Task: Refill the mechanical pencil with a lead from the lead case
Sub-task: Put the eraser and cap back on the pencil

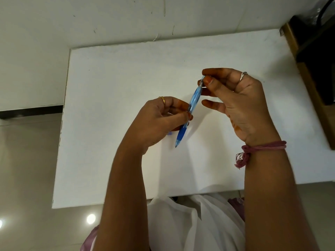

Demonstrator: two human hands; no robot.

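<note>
Pencil (192, 105) held above table (108, 78), mid-scene, tip pointing near. Left hand (159, 120) grips barrel middle. Right hand (235, 98) pinches far cap end. Light, stiff plastic, likely slick; rubber grip offers surest hold. Lead itself brittle. Lead case not clearly visible.

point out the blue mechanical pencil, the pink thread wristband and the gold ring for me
Blue translucent mechanical pencil (194, 98), head view, on the clear barrel between the two hands.
Pink thread wristband (266, 145), head view, on the band across the right wrist.
Gold ring (162, 99), head view, on the band around a left-hand finger.
</note>
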